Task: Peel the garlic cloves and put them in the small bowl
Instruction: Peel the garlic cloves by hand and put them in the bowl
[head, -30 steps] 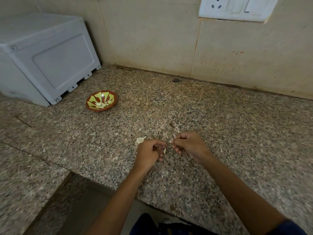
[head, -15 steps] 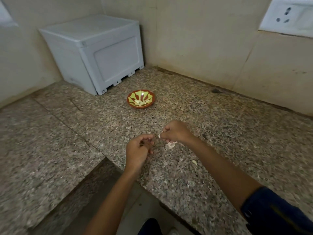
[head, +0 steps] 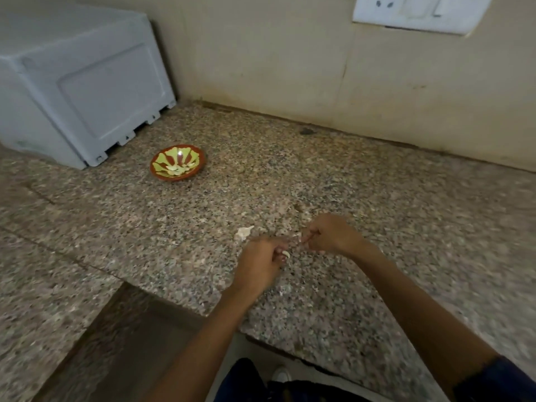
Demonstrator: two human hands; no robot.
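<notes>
Pinching garlic clove: left hand, fingers curled. Right hand pinching skin strip, just beside. Small bowl well apart on counter.

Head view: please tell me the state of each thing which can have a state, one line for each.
Left hand: fingers curled, pinching a garlic clove.
Right hand: fingers curled, pinching skin at the clove.
Small bowl: upright on the counter, pale pieces inside.
Loose peel: lying on the counter.
</notes>
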